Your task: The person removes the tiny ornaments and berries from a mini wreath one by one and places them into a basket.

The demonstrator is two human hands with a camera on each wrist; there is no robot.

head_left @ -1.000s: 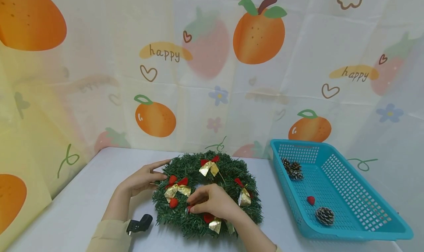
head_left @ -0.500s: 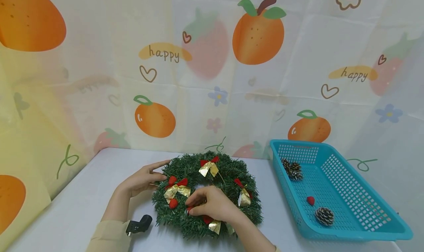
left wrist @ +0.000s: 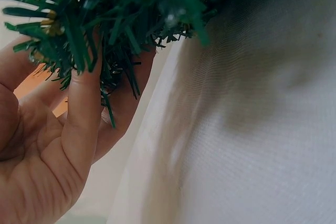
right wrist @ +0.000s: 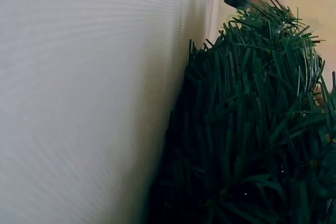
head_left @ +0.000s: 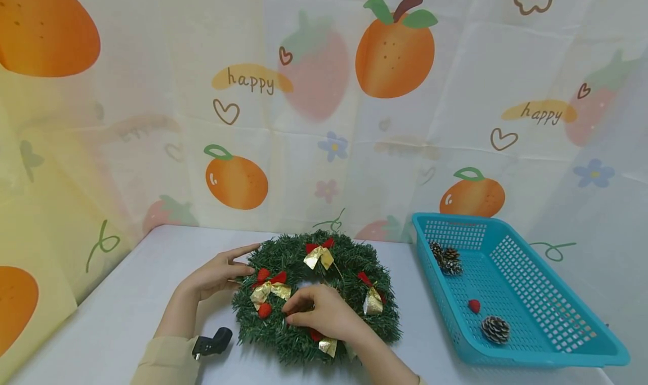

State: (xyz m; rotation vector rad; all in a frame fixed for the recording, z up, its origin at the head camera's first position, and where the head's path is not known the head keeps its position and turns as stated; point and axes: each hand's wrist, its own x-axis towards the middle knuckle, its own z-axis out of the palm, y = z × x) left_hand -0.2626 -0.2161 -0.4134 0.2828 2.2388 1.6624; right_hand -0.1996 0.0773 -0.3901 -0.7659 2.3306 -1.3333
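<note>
A green artificial Christmas wreath (head_left: 283, 348) lies on the white table, trimmed with red-and-gold bows (head_left: 320, 255) and red berries (head_left: 265, 310). At its left side my left hand (head_left: 216, 273) holds the edge; in the left wrist view its fingers (left wrist: 84, 108) reach in around the green needles. My right hand (head_left: 324, 313) is over the wreath's near-left part, thumb and fingers pinched together low among the needles. Its fingertips hide nearly all of the small red berry between them. The right wrist view shows only the wreath's side (right wrist: 247, 108) and table cloth, not the hand.
A turquoise basket (head_left: 572, 354) stands at the right with several pinecones (head_left: 496, 330) and one red berry (head_left: 474, 306) in it. A black device (head_left: 214, 343) is on the left wrist. Behind the table hangs a fruit-printed curtain (head_left: 314, 165).
My right hand has shifted very slightly left, and the red berry at its fingertips has gone from partly visible to hidden. The left hand and wreath stay in place.
</note>
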